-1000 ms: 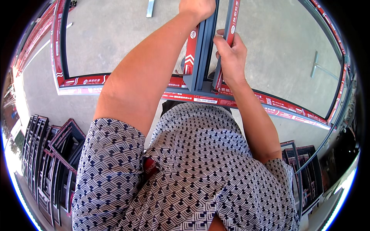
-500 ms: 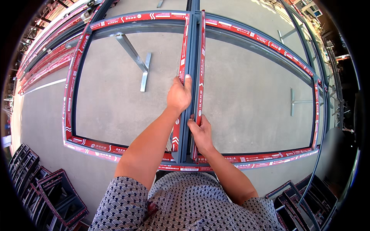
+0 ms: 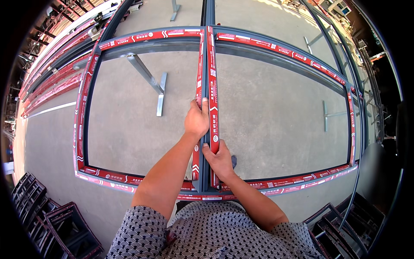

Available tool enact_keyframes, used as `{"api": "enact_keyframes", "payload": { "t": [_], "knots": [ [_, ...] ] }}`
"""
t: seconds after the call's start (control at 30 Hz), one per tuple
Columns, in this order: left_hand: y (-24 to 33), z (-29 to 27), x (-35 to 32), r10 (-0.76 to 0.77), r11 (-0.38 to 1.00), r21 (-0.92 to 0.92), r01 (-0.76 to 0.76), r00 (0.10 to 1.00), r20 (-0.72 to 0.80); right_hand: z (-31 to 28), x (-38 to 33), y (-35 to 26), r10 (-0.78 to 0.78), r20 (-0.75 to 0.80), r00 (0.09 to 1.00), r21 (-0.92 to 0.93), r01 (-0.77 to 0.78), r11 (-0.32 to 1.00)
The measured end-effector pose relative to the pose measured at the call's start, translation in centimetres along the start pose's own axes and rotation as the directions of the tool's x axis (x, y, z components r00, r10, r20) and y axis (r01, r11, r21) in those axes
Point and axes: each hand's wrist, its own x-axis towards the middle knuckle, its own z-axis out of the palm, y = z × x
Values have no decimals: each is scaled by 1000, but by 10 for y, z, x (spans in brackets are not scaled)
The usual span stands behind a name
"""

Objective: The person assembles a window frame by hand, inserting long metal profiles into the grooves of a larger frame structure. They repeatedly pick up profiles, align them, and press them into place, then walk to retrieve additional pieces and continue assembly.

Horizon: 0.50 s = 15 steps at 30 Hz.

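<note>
A large dark grey metal window frame (image 3: 142, 37), its faces covered in red-and-white protective film, spreads out in front of me. A dark upright bar (image 3: 199, 77) divides it down the middle. My left hand (image 3: 197, 119) is closed round this middle bar, thumb on top. Along the bar's right side lies a long strip (image 3: 213, 88) with a red film face turned up. Lower down, my right hand (image 3: 220, 162) grips that strip, with the thumb on its left edge and the fingers hidden beneath. The strip's near end reaches almost to the frame's near rail (image 3: 276, 184).
Metal T-shaped stand legs (image 3: 148, 77) show through the left opening. Red-wrapped profiles (image 3: 56, 86) are stacked at the far left. Smaller dark frames (image 3: 71, 228) pile up at lower left, and more frames (image 3: 345, 224) lie at lower right. A shoe tip (image 3: 233, 162) shows beside my right hand.
The strip has turned so its red face lies upward and has shifted left against the middle bar, closing the gap. Both hands keep their grip; the whole view has shifted slightly.
</note>
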Motion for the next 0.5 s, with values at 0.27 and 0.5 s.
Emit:
{"api": "enact_keyframes", "payload": {
  "t": [0.27,0.5],
  "knots": [
    [-1,-3,-1,-10,999,44,10,1000,-9,-34,-5,-34,-25,-85,996,-274,1,962],
    [-5,-6,-2,23,995,100,-15,996,-82,-84,-4,-52,-157,-116,981,-520,75,851]
  ]
}}
